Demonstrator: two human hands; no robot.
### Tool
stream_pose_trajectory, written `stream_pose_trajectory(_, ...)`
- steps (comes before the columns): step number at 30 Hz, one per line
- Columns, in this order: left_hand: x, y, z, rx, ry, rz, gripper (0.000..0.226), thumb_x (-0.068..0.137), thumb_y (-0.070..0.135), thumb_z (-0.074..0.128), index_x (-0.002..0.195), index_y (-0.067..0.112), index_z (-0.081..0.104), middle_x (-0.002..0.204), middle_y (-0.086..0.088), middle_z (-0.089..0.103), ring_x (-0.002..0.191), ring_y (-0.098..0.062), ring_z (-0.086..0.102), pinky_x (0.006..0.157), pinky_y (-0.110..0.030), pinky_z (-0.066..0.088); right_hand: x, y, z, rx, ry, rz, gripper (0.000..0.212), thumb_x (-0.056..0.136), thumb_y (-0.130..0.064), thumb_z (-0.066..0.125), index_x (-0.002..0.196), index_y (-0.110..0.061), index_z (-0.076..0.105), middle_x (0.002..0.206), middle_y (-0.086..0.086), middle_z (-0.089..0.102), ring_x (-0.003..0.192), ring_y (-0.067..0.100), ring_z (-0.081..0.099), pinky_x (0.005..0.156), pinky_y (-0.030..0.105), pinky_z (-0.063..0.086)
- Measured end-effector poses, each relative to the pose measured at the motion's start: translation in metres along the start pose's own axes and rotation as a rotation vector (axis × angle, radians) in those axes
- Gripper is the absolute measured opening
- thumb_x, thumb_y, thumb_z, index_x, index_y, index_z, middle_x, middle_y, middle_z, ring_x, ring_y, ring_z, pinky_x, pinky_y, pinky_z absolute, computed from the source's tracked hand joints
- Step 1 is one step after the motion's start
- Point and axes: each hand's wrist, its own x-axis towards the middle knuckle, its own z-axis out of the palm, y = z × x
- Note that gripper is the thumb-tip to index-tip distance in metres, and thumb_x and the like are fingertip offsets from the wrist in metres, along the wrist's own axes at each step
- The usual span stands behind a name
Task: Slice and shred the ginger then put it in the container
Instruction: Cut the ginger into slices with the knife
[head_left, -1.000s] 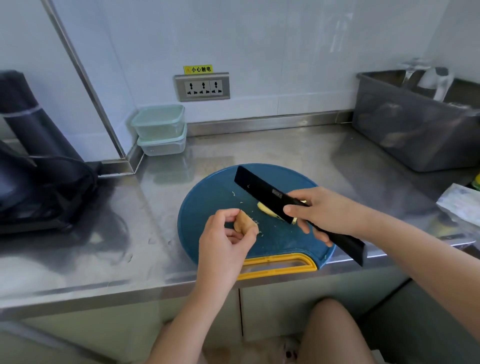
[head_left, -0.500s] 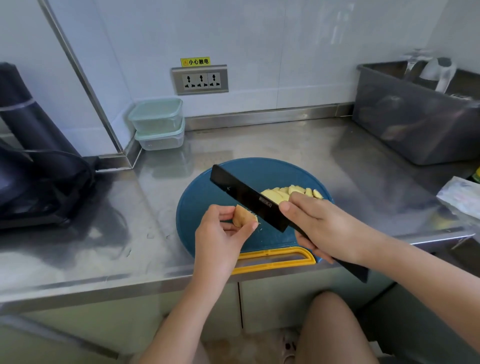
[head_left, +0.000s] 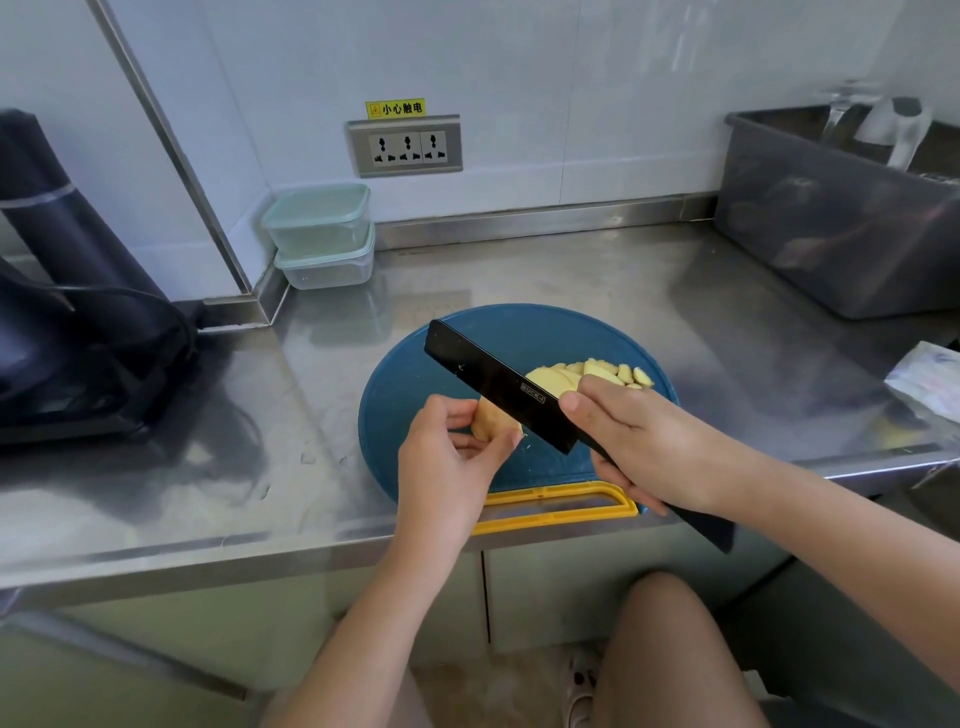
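While left hand (head_left: 447, 457) pinches ginger (head_left: 496, 423), lidded containers (head_left: 322, 234) stacked.

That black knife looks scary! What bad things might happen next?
1. The knife in the right hand is close beside the left hand, which pinches a small ginger piece; the fingers might get nicked.
2. The ginger piece is small, so it may slip when cut.
3. The cutting board lies at the front edge of the counter; hard pressing might shift it.
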Motion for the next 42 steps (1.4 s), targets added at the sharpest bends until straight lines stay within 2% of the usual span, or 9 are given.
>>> stream_pose_trajectory(3,0.0,0.001,0.0,0.002,0.007,-0.007,0.034,0.072,0.032,0.078,0.092,0.03,0.051,0.085,0.021,0.059,0.08,0.015,0.057,0.063,-0.003,0.046,0.001,0.002,0.001,-0.021,0.005,-0.007,0.035,0.102,-0.034,0.024,0.097,-0.003,0.04,0.055,0.005,0.038,0.03,0.008,0.033,0.04,0.028,0.033)
stream_pose_trajectory(10,0.0,0.001,0.0,-0.006,0.009,-0.009,0.034,0.072,0.032,0.079,0.091,0.032,0.05,0.085,0.021,0.058,0.079,0.016,0.056,0.062,-0.002,0.045,0.0,0.004,0.002,-0.103,0.046,-0.014,0.034,0.102,-0.032,0.026,0.099,-0.004,0.044,0.057,0.002,0.04,0.032,0.007,0.039,0.036,0.016,0.03)
stream_pose_trajectory(17,0.0,0.001,0.0,-0.011,0.021,-0.017,0.033,0.073,0.035,0.078,0.094,0.029,0.052,0.087,0.018,0.06,0.076,0.011,0.059,0.063,-0.005,0.047,0.002,0.008,0.004,-0.095,0.062,-0.035,0.034,0.1,-0.037,0.027,0.096,-0.007,0.045,0.058,0.001,0.04,0.036,0.007,0.038,0.037,0.016,0.03)
stream_pose_trajectory(20,0.0,0.001,0.0,-0.005,0.026,-0.018,0.032,0.074,0.037,0.076,0.092,0.031,0.051,0.087,0.018,0.06,0.076,0.007,0.059,0.063,-0.006,0.047,0.003,0.013,0.007,-0.065,0.045,-0.071,0.043,0.088,-0.051,0.026,0.094,-0.013,0.046,0.064,0.003,0.042,0.046,0.008,0.037,0.045,0.025,0.033)
stream_pose_trajectory(24,0.0,0.002,0.001,-0.002,0.026,-0.014,0.031,0.074,0.038,0.076,0.089,0.034,0.049,0.087,0.017,0.06,0.078,0.009,0.058,0.062,-0.005,0.047,0.006,0.017,0.01,-0.107,0.061,-0.082,0.049,0.085,-0.059,0.023,0.093,-0.017,0.047,0.069,0.005,0.046,0.053,0.012,0.04,0.05,0.038,0.041)
stream_pose_trajectory(29,0.0,0.002,0.001,0.004,0.025,0.003,0.03,0.074,0.035,0.077,0.085,0.034,0.049,0.086,0.015,0.061,0.078,0.009,0.058,0.063,-0.006,0.047,0.005,0.018,0.012,-0.167,0.08,-0.109,0.065,0.079,-0.068,0.015,0.098,-0.016,0.049,0.081,0.011,0.054,0.061,0.018,0.043,0.056,0.043,0.044)
stream_pose_trajectory(32,0.0,0.003,0.001,0.013,0.025,0.008,0.03,0.074,0.035,0.077,0.086,0.033,0.05,0.086,0.015,0.061,0.078,0.009,0.058,0.062,-0.006,0.047,0.003,0.014,0.012,-0.178,0.096,-0.091,0.05,0.089,-0.058,0.021,0.095,-0.017,0.049,0.074,0.005,0.052,0.058,0.015,0.044,0.053,0.035,0.044)
stream_pose_trajectory(35,0.0,0.002,0.001,0.009,0.021,-0.002,0.032,0.073,0.035,0.078,0.09,0.03,0.052,0.084,0.017,0.06,0.079,0.012,0.057,0.063,-0.005,0.046,-0.001,0.012,0.015,-0.188,0.145,-0.032,0.032,0.098,-0.043,0.027,0.09,-0.018,0.045,0.066,0.0,0.048,0.051,0.009,0.04,0.048,0.024,0.035)
stream_pose_trajectory(42,0.005,0.002,-0.002,0.0,-0.003,-0.085,0.036,0.069,0.036,0.081,0.091,0.029,0.054,0.082,0.019,0.061,0.072,0.013,0.058,0.059,-0.003,0.045,0.004,-0.001,0.019,-0.316,0.079,0.115,0.055,0.097,-0.049,0.016,0.075,-0.014,0.053,0.06,0.002,0.045,0.051,0.011,0.043,0.051,0.025,0.038)
